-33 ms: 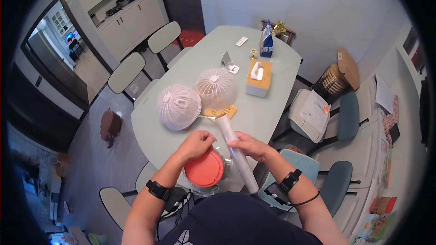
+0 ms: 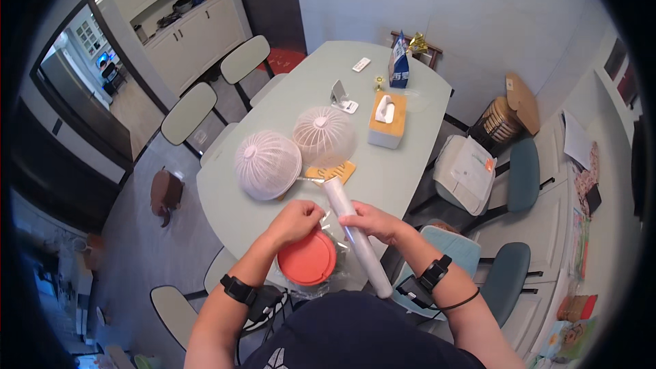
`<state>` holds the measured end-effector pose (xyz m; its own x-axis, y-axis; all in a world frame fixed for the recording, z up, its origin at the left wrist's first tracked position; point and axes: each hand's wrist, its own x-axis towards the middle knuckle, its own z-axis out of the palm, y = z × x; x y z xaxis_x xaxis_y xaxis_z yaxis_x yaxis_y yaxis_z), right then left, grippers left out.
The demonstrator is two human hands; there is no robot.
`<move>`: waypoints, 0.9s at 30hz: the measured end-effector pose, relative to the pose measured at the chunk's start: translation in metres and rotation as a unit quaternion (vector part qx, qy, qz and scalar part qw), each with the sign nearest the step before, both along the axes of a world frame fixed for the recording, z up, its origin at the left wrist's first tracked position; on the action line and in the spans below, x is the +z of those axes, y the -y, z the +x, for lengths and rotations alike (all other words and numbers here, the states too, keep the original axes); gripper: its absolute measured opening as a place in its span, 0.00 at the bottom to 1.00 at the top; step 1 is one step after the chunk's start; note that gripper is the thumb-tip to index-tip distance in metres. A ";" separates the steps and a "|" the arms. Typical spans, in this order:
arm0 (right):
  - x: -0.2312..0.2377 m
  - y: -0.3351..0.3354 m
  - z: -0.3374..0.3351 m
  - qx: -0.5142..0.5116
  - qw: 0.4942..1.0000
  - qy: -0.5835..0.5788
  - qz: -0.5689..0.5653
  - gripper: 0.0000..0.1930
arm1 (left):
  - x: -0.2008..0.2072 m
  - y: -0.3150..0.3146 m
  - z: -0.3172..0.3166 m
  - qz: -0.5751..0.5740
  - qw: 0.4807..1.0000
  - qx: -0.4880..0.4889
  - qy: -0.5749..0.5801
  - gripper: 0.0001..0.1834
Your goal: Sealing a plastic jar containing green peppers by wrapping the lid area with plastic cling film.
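My right hand [image 2: 374, 222] is wrapped round a long roll of clear plastic wrap [image 2: 365, 253], held slanting over the table's near end. My left hand [image 2: 299, 221] is closed in a pinch just beyond a round container's orange-red lid [image 2: 307, 257]. Thin clear film [image 2: 330, 227] shows between the pinching fingers and the roll, though its exact edge is hard to make out. More crumpled transparent film surrounds the lid. The container's sides are mostly hidden under the lid and film.
Two white mesh domes [image 2: 268, 165] stand beyond my left hand, beside a yellow mat [image 2: 331, 174]. Farther off on the table [image 2: 273, 113] are a tissue box [image 2: 387, 119], a phone stand [image 2: 340, 98], a remote [image 2: 361, 64] and a blue bag [image 2: 399, 65]. Chairs line both sides.
The roll and both hands sit slightly lower in the picture, and the view has shifted a little. Both grips look the same.
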<state>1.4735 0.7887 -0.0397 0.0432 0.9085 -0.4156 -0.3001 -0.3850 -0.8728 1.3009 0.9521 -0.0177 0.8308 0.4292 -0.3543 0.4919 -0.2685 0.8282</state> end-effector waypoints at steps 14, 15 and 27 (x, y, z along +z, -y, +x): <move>-0.016 -0.019 0.005 -0.006 0.988 -0.145 0.049 0.20 | -0.008 -0.002 0.014 0.090 0.992 -0.020 -0.087 0.19; -0.017 -0.018 0.007 0.002 0.985 -0.159 0.066 0.19 | -0.009 -0.002 0.014 0.115 0.989 -0.023 -0.091 0.19; -0.029 -0.021 0.030 -0.039 0.979 -0.188 0.071 0.24 | -0.001 -0.004 0.018 -0.044 0.998 0.017 -0.038 0.21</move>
<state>1.5034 0.8098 -0.0688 -0.0177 0.9582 -0.2855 -0.6342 -0.2315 -0.7377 1.3188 0.9565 -0.0183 0.7857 0.4207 -0.4536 0.5621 -0.1792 0.8074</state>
